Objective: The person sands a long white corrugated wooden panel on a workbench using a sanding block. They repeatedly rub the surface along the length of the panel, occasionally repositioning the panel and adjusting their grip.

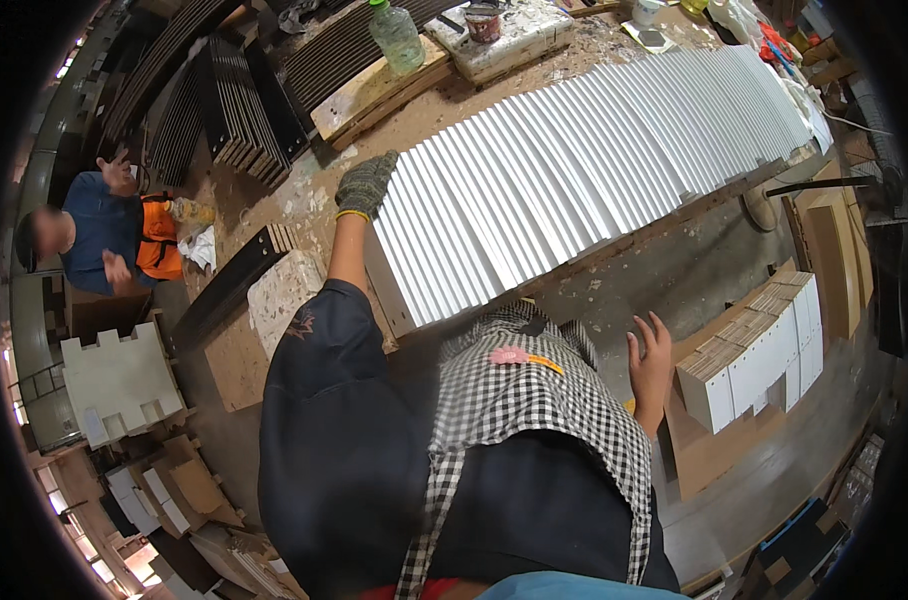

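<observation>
The bare right hand (651,358) hangs open with fingers spread, holding nothing, just beside the white boards (756,362) stacked on a cardboard box off the workbench's near edge. Farther off, the gloved left hand (365,184) rests loosely curled on the near-left end of the long row of white panels (584,170), which lean overlapped along the workbench (304,215), probably so each stays easy to reach.

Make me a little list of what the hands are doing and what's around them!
Left hand: in a grey glove, resting on the near end of the row of white panels
Right hand: bare, fingers spread, holding nothing
Nearest to right hand: stack of white boards
Workbench: dusty, brown
Bottle: clear, green cap
Nearby: another person, seated
</observation>
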Demonstrator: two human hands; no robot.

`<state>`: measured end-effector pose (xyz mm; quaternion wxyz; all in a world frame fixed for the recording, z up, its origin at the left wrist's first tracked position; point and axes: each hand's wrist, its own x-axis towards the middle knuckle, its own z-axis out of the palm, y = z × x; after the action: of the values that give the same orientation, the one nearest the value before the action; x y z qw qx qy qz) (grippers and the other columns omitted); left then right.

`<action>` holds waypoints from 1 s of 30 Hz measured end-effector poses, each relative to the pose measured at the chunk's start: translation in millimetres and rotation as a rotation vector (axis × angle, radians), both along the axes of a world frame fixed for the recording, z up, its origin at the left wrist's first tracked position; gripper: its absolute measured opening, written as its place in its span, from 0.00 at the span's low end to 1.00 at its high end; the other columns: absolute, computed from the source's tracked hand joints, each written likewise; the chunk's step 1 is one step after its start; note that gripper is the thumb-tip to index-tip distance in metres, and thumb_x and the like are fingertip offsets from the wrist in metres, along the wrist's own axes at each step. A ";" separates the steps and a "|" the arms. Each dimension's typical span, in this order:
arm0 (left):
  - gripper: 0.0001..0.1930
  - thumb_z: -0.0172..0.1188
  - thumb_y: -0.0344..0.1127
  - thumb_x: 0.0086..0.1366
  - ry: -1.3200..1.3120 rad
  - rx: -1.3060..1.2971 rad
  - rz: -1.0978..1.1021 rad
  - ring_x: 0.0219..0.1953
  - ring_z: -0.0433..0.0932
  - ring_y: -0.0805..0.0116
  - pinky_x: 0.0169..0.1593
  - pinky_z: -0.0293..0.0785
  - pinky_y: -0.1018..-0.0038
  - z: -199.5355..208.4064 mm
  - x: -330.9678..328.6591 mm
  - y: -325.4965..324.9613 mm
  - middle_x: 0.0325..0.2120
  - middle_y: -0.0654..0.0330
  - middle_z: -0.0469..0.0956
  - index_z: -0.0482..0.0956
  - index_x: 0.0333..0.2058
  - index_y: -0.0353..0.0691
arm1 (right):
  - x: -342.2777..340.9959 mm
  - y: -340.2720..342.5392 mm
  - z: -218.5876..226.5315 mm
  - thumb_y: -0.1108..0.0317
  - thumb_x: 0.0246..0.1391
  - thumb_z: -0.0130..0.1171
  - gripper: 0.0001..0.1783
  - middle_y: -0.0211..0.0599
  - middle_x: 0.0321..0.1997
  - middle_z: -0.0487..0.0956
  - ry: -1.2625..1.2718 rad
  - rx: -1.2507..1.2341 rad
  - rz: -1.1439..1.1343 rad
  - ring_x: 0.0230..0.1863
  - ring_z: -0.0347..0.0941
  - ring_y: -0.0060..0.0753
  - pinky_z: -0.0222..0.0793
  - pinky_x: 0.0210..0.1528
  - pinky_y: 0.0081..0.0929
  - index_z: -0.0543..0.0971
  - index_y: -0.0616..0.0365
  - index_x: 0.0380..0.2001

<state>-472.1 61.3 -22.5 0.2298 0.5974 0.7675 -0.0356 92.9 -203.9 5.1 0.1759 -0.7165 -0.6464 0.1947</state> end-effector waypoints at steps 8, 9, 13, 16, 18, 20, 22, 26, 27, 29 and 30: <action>0.28 0.32 0.41 0.82 -0.123 0.384 -0.159 0.77 0.57 0.64 0.79 0.50 0.67 -84.6 -112.0 -15.2 0.77 0.58 0.58 0.60 0.75 0.39 | -90.5 -23.7 30.4 0.70 0.62 0.66 0.21 0.45 0.68 0.74 -0.018 0.150 0.280 0.69 0.69 0.55 0.67 0.68 0.47 0.80 0.52 0.58; 0.26 0.35 0.37 0.81 -0.112 0.562 -0.135 0.75 0.61 0.63 0.78 0.53 0.67 -94.6 -161.8 -28.2 0.74 0.56 0.63 0.64 0.73 0.39 | -102.2 -31.9 30.2 0.71 0.62 0.66 0.21 0.45 0.68 0.74 0.027 0.171 0.312 0.69 0.69 0.55 0.67 0.68 0.47 0.80 0.52 0.58; 0.24 0.39 0.36 0.81 -0.478 0.555 -0.083 0.74 0.64 0.62 0.78 0.54 0.66 -51.8 -93.8 -74.4 0.72 0.54 0.68 0.66 0.71 0.36 | -139.5 -88.5 3.3 0.70 0.59 0.67 0.22 0.47 0.69 0.73 0.029 0.132 0.192 0.69 0.68 0.56 0.66 0.68 0.49 0.80 0.52 0.58; 0.24 0.40 0.33 0.80 -0.114 0.521 -0.361 0.71 0.67 0.59 0.77 0.58 0.65 -31.2 -102.6 -112.7 0.70 0.55 0.69 0.70 0.69 0.39 | -172.8 -139.5 -23.8 0.68 0.60 0.67 0.22 0.49 0.70 0.72 0.231 0.071 0.128 0.69 0.67 0.56 0.65 0.70 0.48 0.81 0.52 0.58; 0.26 0.43 0.28 0.76 -0.007 0.430 -0.450 0.73 0.66 0.61 0.77 0.58 0.67 -28.1 -112.8 -123.7 0.72 0.54 0.66 0.67 0.72 0.40 | -198.2 -162.3 -20.2 0.68 0.60 0.68 0.23 0.49 0.69 0.73 0.386 -0.017 0.087 0.69 0.69 0.55 0.66 0.69 0.45 0.81 0.52 0.60; 0.24 0.43 0.36 0.79 -0.145 0.516 -0.420 0.71 0.67 0.57 0.76 0.59 0.65 -39.7 -112.8 -116.6 0.70 0.53 0.69 0.69 0.70 0.41 | -222.4 -171.4 -16.1 0.68 0.60 0.68 0.25 0.49 0.68 0.74 0.492 -0.024 0.044 0.68 0.70 0.57 0.67 0.69 0.44 0.80 0.51 0.62; 0.24 0.44 0.45 0.81 -0.290 0.591 -0.389 0.70 0.68 0.53 0.75 0.60 0.63 -62.6 -113.0 -97.9 0.68 0.53 0.72 0.72 0.68 0.41 | -245.7 -165.2 -5.8 0.68 0.63 0.67 0.28 0.48 0.69 0.74 0.612 -0.043 -0.006 0.69 0.72 0.51 0.69 0.68 0.41 0.76 0.55 0.65; 0.29 0.50 0.49 0.79 -0.640 0.468 -0.284 0.74 0.63 0.54 0.76 0.56 0.63 -85.0 -112.6 -17.4 0.71 0.48 0.66 0.67 0.70 0.38 | -292.1 -135.2 -25.9 0.65 0.69 0.63 0.35 0.52 0.74 0.69 1.033 -0.095 -0.246 0.72 0.68 0.44 0.68 0.69 0.37 0.64 0.60 0.74; 0.29 0.51 0.44 0.78 -0.483 0.387 -0.388 0.75 0.60 0.54 0.77 0.55 0.64 -70.6 -95.0 -7.1 0.74 0.47 0.62 0.64 0.72 0.37 | -299.4 -117.6 -31.0 0.63 0.70 0.62 0.36 0.53 0.75 0.67 1.103 -0.090 -0.334 0.73 0.67 0.45 0.66 0.71 0.37 0.62 0.61 0.75; 0.30 0.49 0.34 0.76 -0.477 0.345 -0.583 0.77 0.57 0.57 0.79 0.52 0.65 -79.6 -123.0 14.7 0.76 0.51 0.57 0.59 0.74 0.37 | -327.9 -83.8 -28.8 0.57 0.71 0.60 0.40 0.54 0.78 0.61 1.238 -0.098 -0.445 0.77 0.60 0.45 0.60 0.74 0.38 0.56 0.63 0.77; 0.32 0.49 0.29 0.74 -0.470 0.322 -0.688 0.78 0.55 0.58 0.79 0.50 0.66 -82.4 -134.7 26.9 0.78 0.52 0.55 0.57 0.76 0.37 | -343.9 -67.4 -23.6 0.53 0.72 0.59 0.44 0.53 0.80 0.57 1.285 -0.082 -0.507 0.79 0.55 0.45 0.56 0.77 0.39 0.53 0.64 0.78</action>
<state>-606.8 88.1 -104.9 0.2765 0.8381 0.4467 0.1467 -250.9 -271.3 -18.5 0.5370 -0.5941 -0.2184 0.5577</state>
